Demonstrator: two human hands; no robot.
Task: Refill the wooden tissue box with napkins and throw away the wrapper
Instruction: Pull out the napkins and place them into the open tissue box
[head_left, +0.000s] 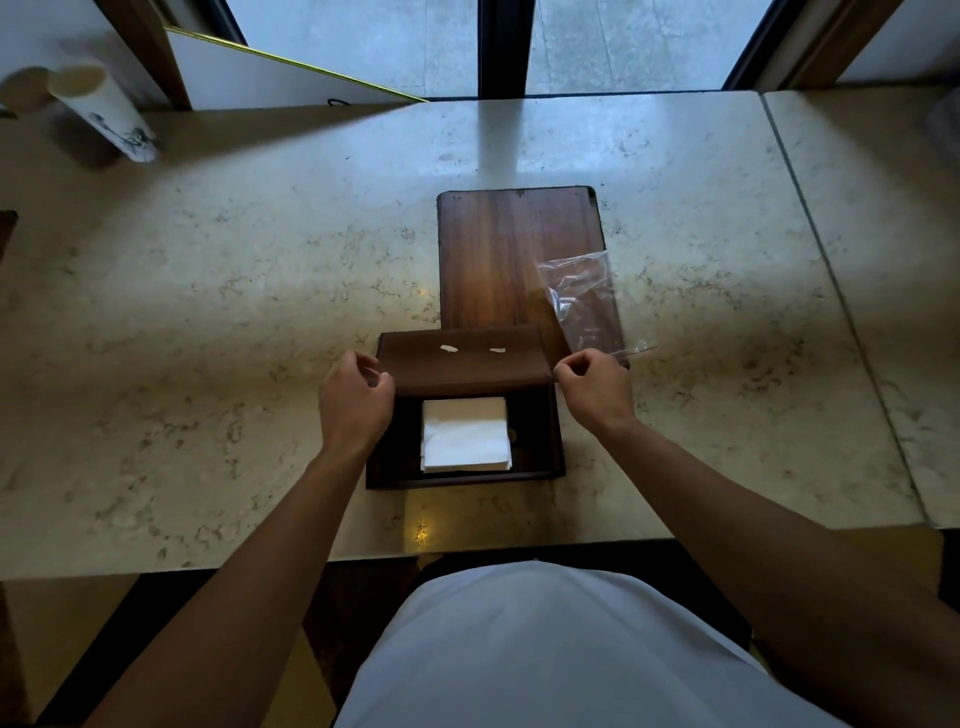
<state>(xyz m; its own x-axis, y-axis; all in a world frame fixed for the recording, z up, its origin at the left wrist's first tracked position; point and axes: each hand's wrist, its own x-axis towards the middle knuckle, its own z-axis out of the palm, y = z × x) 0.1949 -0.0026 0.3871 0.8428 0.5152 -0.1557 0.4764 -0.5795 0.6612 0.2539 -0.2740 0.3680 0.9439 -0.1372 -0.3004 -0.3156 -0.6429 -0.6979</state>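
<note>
A dark wooden tissue box (467, 482) stands open near the front of the marble counter. A stack of white napkins (465, 434) lies inside it. Over its far edge a wooden lid (462, 361) with two small white marks is tilted. My left hand (356, 397) pinches the lid's left end and my right hand (592, 387) pinches its right end. Behind the box lies a flat wooden board (498, 254). A clear plastic wrapper (584, 299) rests on the board's right side, just beyond my right hand.
A white cup (104, 111) stands at the far left of the counter. A white panel with a yellow edge (270, 78) leans by the window. A seam (831, 260) splits the counter on the right. The counter's front edge (311, 564) runs just before my body.
</note>
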